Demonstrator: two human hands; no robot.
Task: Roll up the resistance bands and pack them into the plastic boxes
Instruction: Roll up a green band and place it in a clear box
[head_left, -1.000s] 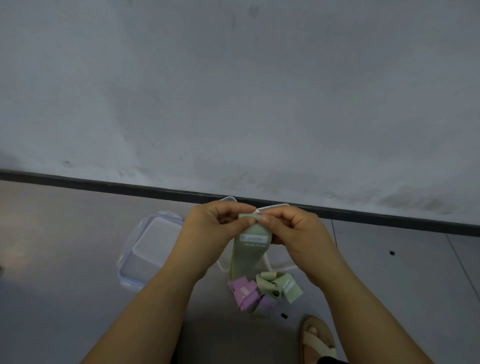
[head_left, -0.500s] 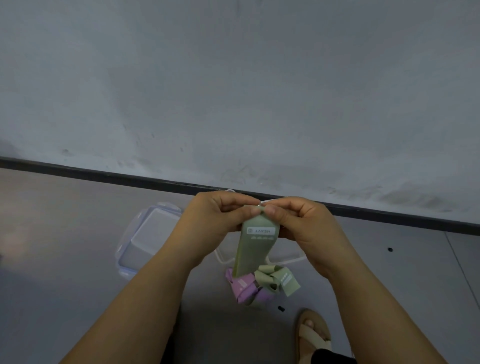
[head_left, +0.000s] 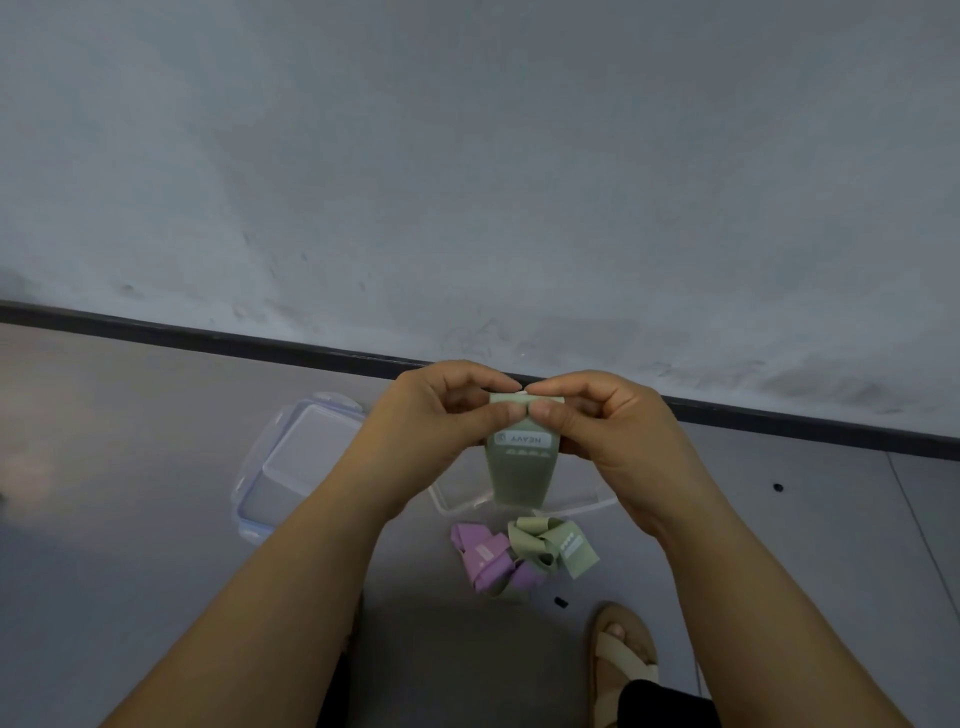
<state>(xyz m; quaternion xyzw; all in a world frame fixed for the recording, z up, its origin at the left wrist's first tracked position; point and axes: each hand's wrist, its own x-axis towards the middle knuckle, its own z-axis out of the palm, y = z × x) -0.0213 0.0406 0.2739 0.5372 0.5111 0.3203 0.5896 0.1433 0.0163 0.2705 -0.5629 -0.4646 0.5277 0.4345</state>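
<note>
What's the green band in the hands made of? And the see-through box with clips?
The green band: matte rubber or latex, probably; it hangs limp and curls into a roll on top. The box with clips: clear, shiny hard plastic, it seems; the grey floor shows through.

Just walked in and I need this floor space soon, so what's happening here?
A person pinches the top edge of a green resistance band between left hand and right hand, apparently rolling it; the rest hangs down. On the floor lie an open clear box, a clipped lid or second box, and a heap of unrolled purple and green bands.
</note>
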